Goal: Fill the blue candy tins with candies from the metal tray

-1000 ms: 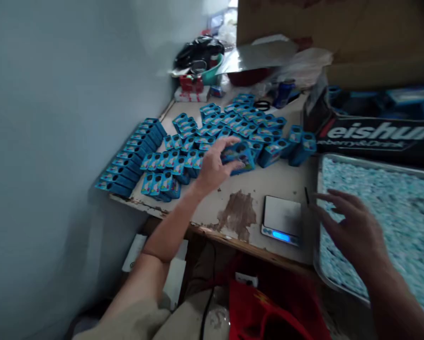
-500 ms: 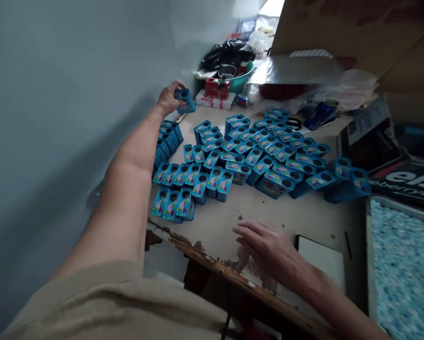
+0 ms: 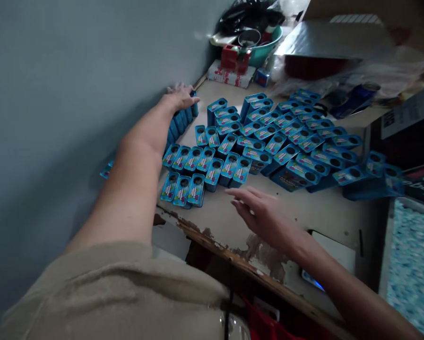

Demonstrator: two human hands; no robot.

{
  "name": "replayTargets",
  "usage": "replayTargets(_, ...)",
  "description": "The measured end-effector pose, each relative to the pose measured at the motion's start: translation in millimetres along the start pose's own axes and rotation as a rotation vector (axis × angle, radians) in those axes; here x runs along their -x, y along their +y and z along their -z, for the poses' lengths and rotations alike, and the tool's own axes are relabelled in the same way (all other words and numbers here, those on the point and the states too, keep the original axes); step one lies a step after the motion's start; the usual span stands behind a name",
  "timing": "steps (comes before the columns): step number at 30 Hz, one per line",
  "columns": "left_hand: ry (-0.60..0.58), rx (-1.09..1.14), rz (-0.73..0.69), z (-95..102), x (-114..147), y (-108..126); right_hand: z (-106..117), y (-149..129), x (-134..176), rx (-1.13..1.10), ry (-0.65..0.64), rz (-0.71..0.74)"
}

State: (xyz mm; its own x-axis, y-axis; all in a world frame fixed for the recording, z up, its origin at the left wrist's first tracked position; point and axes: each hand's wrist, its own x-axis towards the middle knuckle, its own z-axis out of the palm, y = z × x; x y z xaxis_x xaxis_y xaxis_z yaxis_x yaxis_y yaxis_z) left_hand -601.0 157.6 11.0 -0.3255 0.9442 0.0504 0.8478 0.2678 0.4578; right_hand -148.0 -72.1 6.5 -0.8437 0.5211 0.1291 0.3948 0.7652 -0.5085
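At the far left, against the wall, my left hand [image 3: 179,97] is on the end of a row of small blue containers [image 3: 178,123]. Its thumb and fingers straddle the top of the end container [image 3: 194,105], which is partly hidden beneath them. My right hand [image 3: 259,210] hovers over the near part of the table, fingers stretched out and nothing in them. Beyond it stand many upright blue containers [image 3: 230,165] in loose clusters, each with a bright label and a dark round spot on top.
A flat scale-like device [image 3: 334,248] with a blue light lies by my right forearm. At right sits a tray [image 3: 387,245] of blue-white granules. Behind are a red tape dispenser [image 3: 235,59], a green basin [image 3: 264,53] and a blue can [image 3: 355,100]. The table's front edge [image 3: 229,257] is chipped.
My left hand has brought the blue container it carried down to the far end of the row by the wall. My right hand stays over the table's near part. The view has shifted.
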Motion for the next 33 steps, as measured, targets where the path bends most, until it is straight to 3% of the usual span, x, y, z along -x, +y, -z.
replayTargets(3,-0.021,0.01,-0.013,6.6,11.2,14.1,4.8,-34.7,-50.0,0.221,-0.262,-0.035)
replayTargets(6,-0.007,0.036,-0.089,19.0,39.8,23.1,10.1,-61.7,-85.3,0.357,-0.43,-0.023)
replayTargets(8,0.019,0.056,-0.131,30.8,66.5,25.6,12.6,-72.2,-95.0,0.419,-0.483,0.007)
replayTargets(11,0.075,0.106,-0.143,43.9,116.6,22.3,15.3,-79.3,-85.5,0.456,-0.478,0.091)
replayTargets(15,0.152,0.264,-0.069,26.3,191.0,6.3,25.4,-77.6,-36.5,0.427,-0.393,0.108)
replayTargets(20,0.149,0.669,0.104,-18.2,254.9,-9.2,59.5,-47.2,60.5,0.369,-0.24,-0.277)
replayTargets(23,0.067,0.865,0.146,-25.8,263.0,-7.4,81.7,-14.6,127.0,0.354,-0.079,-0.446)
replayTargets(27,-0.035,1.031,0.12,-26.4,244.5,11.5,98.0,22.6,195.8,0.376,0.069,-0.594)
replayTargets(30,-0.122,1.09,0.084,-27.6,233.1,34.8,99.7,37.9,221.4,0.398,0.115,-0.652)
replayTargets(33,-0.161,0.996,0.043,-30.2,254.3,58.9,96.9,46.8,231.9,0.405,0.135,-0.668)
